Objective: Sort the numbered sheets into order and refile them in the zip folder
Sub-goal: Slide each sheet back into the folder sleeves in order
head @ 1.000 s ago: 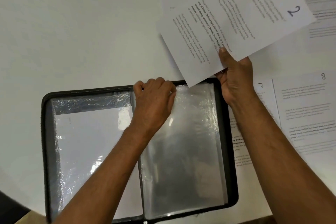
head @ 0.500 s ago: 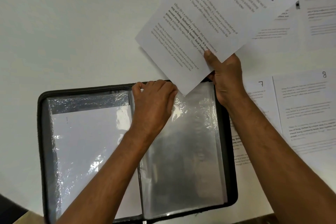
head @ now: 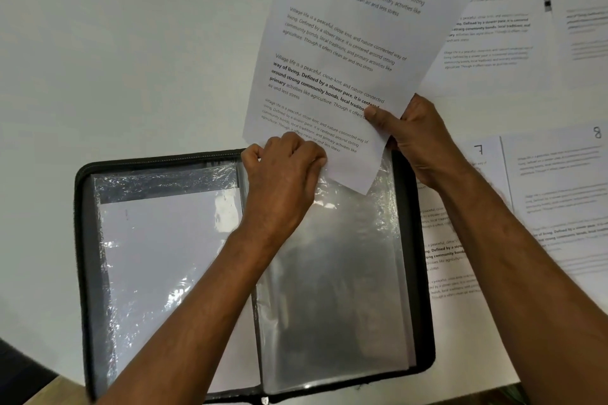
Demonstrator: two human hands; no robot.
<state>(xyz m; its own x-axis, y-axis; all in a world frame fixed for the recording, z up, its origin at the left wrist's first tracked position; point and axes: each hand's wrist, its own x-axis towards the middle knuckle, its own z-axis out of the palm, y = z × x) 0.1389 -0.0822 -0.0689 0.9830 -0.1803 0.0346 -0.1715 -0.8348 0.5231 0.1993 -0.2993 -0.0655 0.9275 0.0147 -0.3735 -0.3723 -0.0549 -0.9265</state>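
The black zip folder (head: 82, 240) lies open on the white table, its clear plastic sleeves spread left and right. A white sheet sits inside the left sleeve (head: 158, 256). My right hand (head: 414, 138) pinches the lower right edge of the sheet marked 2 (head: 355, 43), thumb on top. That sheet stands tilted above the folder's top edge, its bottom corner over the right sleeve (head: 335, 289). My left hand (head: 283, 181) curls its fingers on the top edge of the right sleeve near the spine.
Other printed sheets lie on the table to the right: sheet 7 (head: 473, 194) partly under the folder and my right arm, sheet 8 (head: 559, 181) beside it, more sheets (head: 493, 43) at the upper right. The table's near edge (head: 39, 381) shows at the lower left.
My right hand has turned sheet 2 more upright and brought its bottom edge down to the right sleeve's opening. My left hand has stayed at the sleeve's top edge.
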